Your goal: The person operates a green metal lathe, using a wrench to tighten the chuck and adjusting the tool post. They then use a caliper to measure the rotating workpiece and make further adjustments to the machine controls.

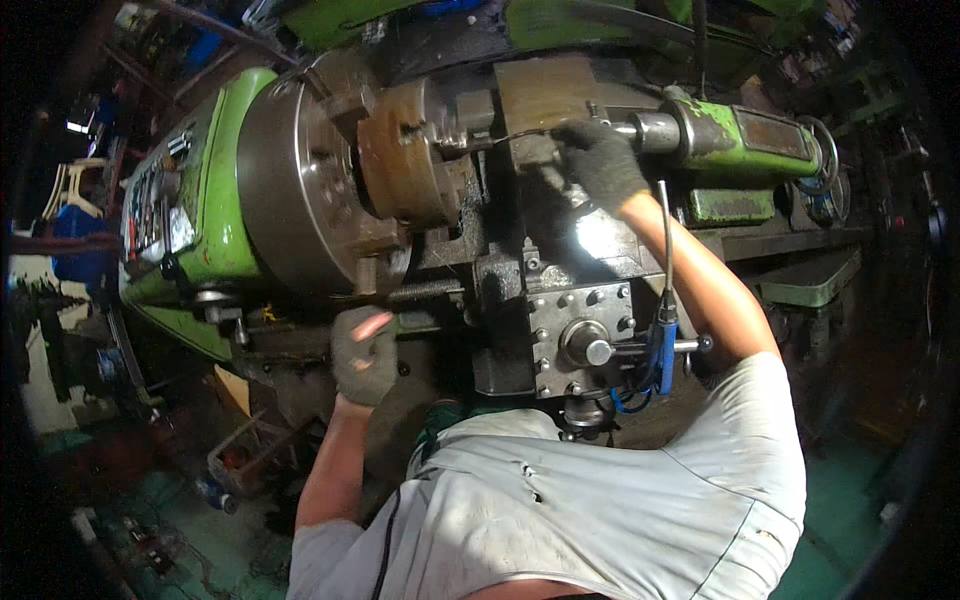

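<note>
Cluttered, dim workshop surrounds a green lathe, its headstock (228,215) bulking at the left of the frame and a greenish floor (850,530) showing at the lower right. Both hands are close to parts that could turn, and that looks like the chief danger: were the big steel chuck (272,180) at left of centre to rotate, its projecting blocks could catch the left hand (363,360), just below it, and drag the glove in. Whether it is turning, one still view cannot tell. That hand's fingers are curled, a pinkish fingertip showing against the dark glove; I cannot tell if they grip anything. At upper centre the right hand (600,165), also gloved, reaches across beside the tailstock (735,140), its fingers bent but too blurred to show what, if anything, they hold; a thin dark strip (515,134) by them might snag on the work. Reaching over the tool post (585,340) and its upright stalk with a blue handle (664,350) could also knock the forearm against metal. The workpiece (395,160), in the upper middle of the frame at the chuck's right face, looks round, thick and stepped, rusty brown along its side, with duller grey, uneven metal toward its right end.
</note>
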`<action>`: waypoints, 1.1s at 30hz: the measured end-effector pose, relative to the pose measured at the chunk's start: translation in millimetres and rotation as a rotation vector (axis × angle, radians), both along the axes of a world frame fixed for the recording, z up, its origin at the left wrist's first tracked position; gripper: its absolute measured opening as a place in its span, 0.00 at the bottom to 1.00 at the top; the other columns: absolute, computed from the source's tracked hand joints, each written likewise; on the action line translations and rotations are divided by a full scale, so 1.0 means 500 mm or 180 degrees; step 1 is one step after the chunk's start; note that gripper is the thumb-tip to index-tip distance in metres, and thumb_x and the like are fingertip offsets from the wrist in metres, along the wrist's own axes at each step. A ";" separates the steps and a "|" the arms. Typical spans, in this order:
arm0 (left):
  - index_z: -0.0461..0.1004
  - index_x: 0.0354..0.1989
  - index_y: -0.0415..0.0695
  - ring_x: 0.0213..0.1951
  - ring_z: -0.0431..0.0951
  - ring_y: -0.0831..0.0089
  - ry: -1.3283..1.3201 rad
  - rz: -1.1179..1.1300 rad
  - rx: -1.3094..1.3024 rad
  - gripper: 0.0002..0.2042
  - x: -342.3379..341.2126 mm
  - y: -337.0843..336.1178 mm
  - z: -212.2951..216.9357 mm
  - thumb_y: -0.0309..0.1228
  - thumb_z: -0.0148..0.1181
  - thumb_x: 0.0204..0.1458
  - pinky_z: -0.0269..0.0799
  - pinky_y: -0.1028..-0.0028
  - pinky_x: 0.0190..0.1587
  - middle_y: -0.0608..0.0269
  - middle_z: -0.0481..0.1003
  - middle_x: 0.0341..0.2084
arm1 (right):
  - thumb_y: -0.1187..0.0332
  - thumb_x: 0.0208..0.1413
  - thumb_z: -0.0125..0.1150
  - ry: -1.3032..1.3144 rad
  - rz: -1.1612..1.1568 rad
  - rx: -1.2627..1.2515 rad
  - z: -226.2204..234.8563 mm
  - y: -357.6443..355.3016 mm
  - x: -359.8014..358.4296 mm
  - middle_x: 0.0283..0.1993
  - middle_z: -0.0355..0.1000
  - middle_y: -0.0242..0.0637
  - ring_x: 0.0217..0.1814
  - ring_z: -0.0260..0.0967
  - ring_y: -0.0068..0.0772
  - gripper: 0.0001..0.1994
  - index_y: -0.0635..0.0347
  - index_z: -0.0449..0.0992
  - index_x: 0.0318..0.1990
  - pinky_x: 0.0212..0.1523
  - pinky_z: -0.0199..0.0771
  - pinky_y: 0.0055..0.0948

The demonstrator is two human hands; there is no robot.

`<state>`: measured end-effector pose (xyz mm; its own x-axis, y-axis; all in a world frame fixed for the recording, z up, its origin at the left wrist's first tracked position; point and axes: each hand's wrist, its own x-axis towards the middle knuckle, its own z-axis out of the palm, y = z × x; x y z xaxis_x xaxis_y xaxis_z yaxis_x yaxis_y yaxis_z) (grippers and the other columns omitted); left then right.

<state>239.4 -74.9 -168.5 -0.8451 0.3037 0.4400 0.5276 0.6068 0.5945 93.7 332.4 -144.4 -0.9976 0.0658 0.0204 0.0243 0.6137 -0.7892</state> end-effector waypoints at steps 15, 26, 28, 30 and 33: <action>0.65 0.70 0.55 0.51 0.75 0.48 -0.1031 -0.0757 -0.0323 0.30 -0.247 0.404 -0.279 0.26 0.58 0.55 0.74 0.58 0.54 0.50 0.71 0.50 | 0.76 0.54 0.60 0.0228 0.1432 0.2038 0.090 0.078 0.172 0.41 0.72 0.47 0.43 0.74 0.52 0.12 0.58 0.79 0.46 0.42 0.76 0.45; 0.76 0.57 0.55 0.48 0.78 0.54 -0.0429 -0.0550 -0.0502 0.29 -0.252 0.457 -0.190 0.41 0.75 0.43 0.75 0.57 0.47 0.56 0.74 0.44 | 0.71 0.58 0.59 0.0257 0.1721 0.2122 0.055 0.070 0.173 0.48 0.76 0.47 0.47 0.78 0.51 0.14 0.52 0.81 0.51 0.45 0.79 0.44; 0.76 0.57 0.55 0.48 0.77 0.54 -0.0363 -0.0516 -0.0510 0.29 -0.252 0.458 -0.186 0.41 0.75 0.42 0.74 0.57 0.47 0.56 0.74 0.44 | 0.72 0.58 0.60 0.0293 0.1715 0.2131 0.057 0.068 0.172 0.48 0.76 0.47 0.47 0.78 0.52 0.15 0.52 0.81 0.52 0.45 0.79 0.45; 0.76 0.57 0.55 0.48 0.77 0.54 -0.0235 -0.0477 -0.0563 0.29 -0.254 0.458 -0.186 0.41 0.74 0.42 0.74 0.56 0.48 0.56 0.74 0.45 | 0.72 0.57 0.60 0.0191 0.1651 0.2046 0.057 0.066 0.171 0.48 0.76 0.47 0.47 0.78 0.52 0.16 0.51 0.80 0.53 0.45 0.79 0.45; 0.75 0.58 0.56 0.47 0.77 0.54 -0.0021 -0.0437 -0.0377 0.30 -0.257 0.458 -0.195 0.41 0.74 0.41 0.74 0.56 0.47 0.57 0.74 0.45 | 0.74 0.56 0.60 -0.0037 0.1536 0.1799 0.028 0.069 0.168 0.48 0.76 0.47 0.47 0.78 0.52 0.17 0.50 0.80 0.54 0.45 0.80 0.45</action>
